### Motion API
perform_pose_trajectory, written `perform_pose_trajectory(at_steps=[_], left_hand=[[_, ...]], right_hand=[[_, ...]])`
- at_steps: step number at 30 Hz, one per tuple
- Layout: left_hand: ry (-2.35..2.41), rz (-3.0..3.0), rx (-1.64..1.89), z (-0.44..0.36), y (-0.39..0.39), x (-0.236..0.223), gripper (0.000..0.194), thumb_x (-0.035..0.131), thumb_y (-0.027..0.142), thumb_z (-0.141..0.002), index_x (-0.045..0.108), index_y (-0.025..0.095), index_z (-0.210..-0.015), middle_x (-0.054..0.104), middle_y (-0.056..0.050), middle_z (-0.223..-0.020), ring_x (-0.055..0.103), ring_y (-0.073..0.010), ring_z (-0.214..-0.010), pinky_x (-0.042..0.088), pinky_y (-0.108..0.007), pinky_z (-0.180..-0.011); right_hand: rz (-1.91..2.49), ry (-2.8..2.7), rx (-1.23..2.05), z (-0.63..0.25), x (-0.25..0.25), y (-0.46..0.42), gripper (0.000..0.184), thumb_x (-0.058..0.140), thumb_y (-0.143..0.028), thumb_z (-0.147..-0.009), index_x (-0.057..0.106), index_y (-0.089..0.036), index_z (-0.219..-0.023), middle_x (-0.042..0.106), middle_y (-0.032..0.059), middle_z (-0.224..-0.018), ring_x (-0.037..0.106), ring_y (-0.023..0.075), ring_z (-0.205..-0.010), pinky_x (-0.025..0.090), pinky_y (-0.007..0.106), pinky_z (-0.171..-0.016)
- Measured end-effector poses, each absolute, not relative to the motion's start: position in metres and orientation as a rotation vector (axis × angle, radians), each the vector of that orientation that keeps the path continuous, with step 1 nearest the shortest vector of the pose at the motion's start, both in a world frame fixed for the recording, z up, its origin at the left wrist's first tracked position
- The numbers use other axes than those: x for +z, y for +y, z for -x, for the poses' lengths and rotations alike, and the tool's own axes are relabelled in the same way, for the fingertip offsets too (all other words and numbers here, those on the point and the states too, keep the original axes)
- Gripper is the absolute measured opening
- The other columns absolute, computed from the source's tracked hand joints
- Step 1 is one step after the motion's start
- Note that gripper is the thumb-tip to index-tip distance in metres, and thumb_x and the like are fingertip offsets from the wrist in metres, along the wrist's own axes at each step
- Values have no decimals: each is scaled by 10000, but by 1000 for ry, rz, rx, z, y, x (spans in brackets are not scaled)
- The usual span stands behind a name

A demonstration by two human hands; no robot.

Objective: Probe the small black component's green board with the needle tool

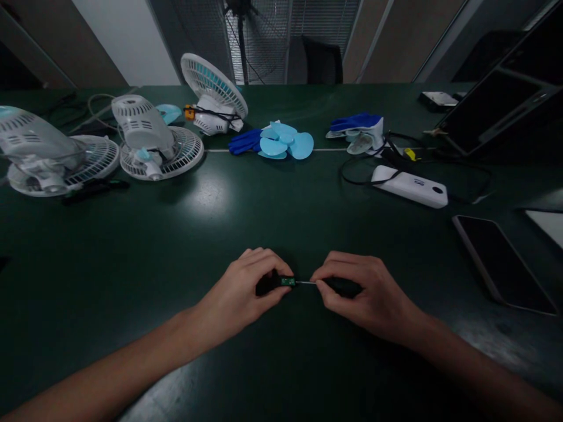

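My left hand (pixel 253 278) is closed on a small black piece with a green circuit board (pixel 288 282) showing at its right end. Fingers and thumb pinch it from above and below, and the rest of it is partly hidden in the hand. A screwdriver (pixel 345 286) with a black handle and a thin metal shaft is gripped in my right hand (pixel 367 290). Its shaft points left and meets the right end of the piece; whether the tip sits inside or only touches, I cannot tell.
White fan parts (pixel 152 135) stand at the back left. A light-blue fan blade (pixel 285 140) lies by blue gloves (pixel 244 141); another glove pair (pixel 358 126) is farther right. A white power bank (pixel 411 186) with a black cable and a phone (pixel 504 264) lie on the right.
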State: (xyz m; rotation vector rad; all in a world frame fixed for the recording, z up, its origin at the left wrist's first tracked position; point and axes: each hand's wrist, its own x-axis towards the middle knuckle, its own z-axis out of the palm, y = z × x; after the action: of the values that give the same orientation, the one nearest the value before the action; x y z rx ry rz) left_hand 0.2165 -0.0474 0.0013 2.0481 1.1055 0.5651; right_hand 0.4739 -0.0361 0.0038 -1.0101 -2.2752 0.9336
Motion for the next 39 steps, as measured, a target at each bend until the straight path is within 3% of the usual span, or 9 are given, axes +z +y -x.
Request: perform_pose_trajectory(at_steps=[13,30,39], left_hand=[[1092,-2053,577,-216,-46,-1,113,669,235,-937,648,250,-1047,675,14,-1032,589,-170,-961,370,-360,-891],[1062,-2125,587,-216,-48,4,132,662,268,-951,653,230,-1077,668,-8,-1026,586,-170,-936,382,-340,-862],[1071,-2166,561,-217,-50,8,147,634,277,-962,647,219,-1097,682,-37,-1075,611,-195,-1006,399,-377,-932]], right_hand=[[925,-2023,1106,-466,8,-41,149,613,-187,-970,754,-218,-1005,709,25,-888,661,150,-780,498,279,-688],[956,-2260,803,-466,2,-45,153,632,-170,-944,754,-183,-1035,692,37,-901,647,149,-759,491,283,-673],[849,-2136,924,-464,14,-48,172,632,-186,-977,762,-172,-1090,705,59,-952,666,157,-833,517,288,-732]])
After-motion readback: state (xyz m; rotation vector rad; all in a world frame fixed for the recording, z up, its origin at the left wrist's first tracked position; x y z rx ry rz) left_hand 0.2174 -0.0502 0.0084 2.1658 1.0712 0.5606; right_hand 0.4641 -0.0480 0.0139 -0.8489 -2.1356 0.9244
